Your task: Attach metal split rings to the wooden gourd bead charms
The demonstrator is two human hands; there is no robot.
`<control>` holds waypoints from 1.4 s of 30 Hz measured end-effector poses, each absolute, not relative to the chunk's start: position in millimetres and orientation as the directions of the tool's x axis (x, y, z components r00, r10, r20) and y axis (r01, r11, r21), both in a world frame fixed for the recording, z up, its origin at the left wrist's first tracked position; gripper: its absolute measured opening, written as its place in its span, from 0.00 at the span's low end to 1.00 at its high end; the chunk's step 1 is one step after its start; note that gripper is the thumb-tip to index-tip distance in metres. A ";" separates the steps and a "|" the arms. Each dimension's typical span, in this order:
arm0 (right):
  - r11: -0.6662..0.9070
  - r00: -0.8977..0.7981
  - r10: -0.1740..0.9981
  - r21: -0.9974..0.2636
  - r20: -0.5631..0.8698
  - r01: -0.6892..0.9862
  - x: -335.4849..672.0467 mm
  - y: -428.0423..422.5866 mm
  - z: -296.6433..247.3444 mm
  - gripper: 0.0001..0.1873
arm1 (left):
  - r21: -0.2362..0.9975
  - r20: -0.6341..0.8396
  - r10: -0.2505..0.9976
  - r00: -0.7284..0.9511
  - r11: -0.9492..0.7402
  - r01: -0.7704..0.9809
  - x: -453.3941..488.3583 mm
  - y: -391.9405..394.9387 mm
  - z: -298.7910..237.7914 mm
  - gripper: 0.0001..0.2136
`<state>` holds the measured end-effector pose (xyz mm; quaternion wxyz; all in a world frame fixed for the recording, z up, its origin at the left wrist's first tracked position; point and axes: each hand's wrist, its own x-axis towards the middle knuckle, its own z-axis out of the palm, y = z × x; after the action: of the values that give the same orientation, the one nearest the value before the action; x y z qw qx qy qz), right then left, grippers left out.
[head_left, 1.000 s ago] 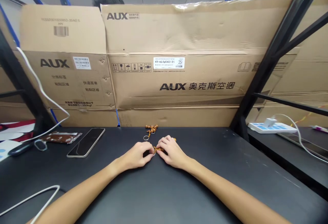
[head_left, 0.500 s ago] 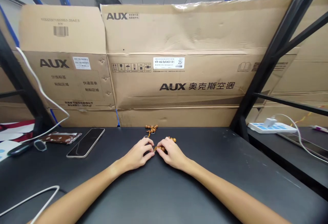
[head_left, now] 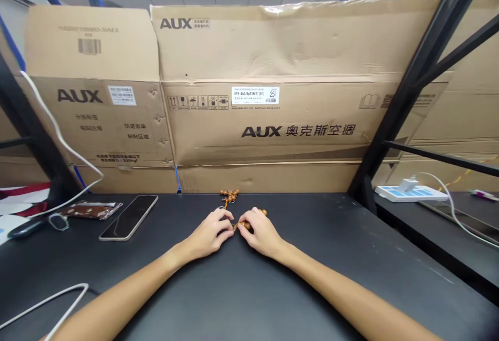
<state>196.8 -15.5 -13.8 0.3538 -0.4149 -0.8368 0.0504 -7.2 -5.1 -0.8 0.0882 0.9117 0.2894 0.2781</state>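
Both my hands meet low over the dark table [head_left: 234, 289], fingertips a small gap apart. My left hand [head_left: 212, 232] pinches a thin cord [head_left: 235, 226] that runs across to the other hand. Curled over brown wooden beads [head_left: 245, 224], my right hand [head_left: 262, 233] grips them close to that cord; a few more beads show past its knuckles. Behind my left hand lies a cluster of small brown beads [head_left: 230, 194] with a tassel-like strand leading down toward my fingers. How the strand joins the cord is hidden by the fingers.
A phone [head_left: 128, 218] lies left of my hands, beside a brown packet [head_left: 91, 210] and dark-framed glasses [head_left: 39, 225]. Cardboard boxes [head_left: 296, 50] wall off the back. A white power strip [head_left: 413, 194] sits beyond the black rack post [head_left: 393, 107]. A white cable [head_left: 58, 291] crosses the front left.
My fingers have shifted only slightly around the cord and beads. The whole view has drifted a little to the left.
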 end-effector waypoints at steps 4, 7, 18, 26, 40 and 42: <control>0.614 -0.362 0.753 -0.389 0.550 0.687 196.4 -13.8 -15.1 0.03 | 0.309 0.462 0.581 0.669 -0.813 0.493 -7.0 -6.2 0.1 0.05; 0.691 -0.425 0.696 -0.380 0.579 0.614 195.7 -16.9 -13.7 0.03 | 0.280 0.465 0.599 0.652 -0.798 0.533 -6.9 -7.9 -0.3 0.05; 0.622 -0.345 0.738 -0.384 0.580 0.683 196.3 -14.2 -14.9 0.03 | 0.254 0.484 0.576 0.658 -0.813 0.524 -7.0 -6.7 -1.0 0.05; 0.675 -0.393 0.695 -0.357 0.602 0.646 196.4 -16.8 -13.7 0.03 | 0.279 0.474 0.561 0.678 -0.827 0.489 -7.0 -8.2 0.1 0.07; 0.639 -0.347 0.717 -0.372 0.604 0.673 196.3 -16.6 -12.5 0.04 | 0.353 0.413 0.556 0.721 -0.828 0.436 -10.4 -4.7 2.5 0.06; 0.615 -0.316 0.723 -0.363 0.614 0.700 197.1 -15.7 -12.3 0.04 | 0.329 0.447 0.565 0.694 -0.825 0.460 -10.1 -6.4 3.4 0.05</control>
<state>197.1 -15.7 -12.3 0.3869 -0.4387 -0.8110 0.0148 -10.1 -6.4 3.4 0.0961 0.9152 0.2799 0.2734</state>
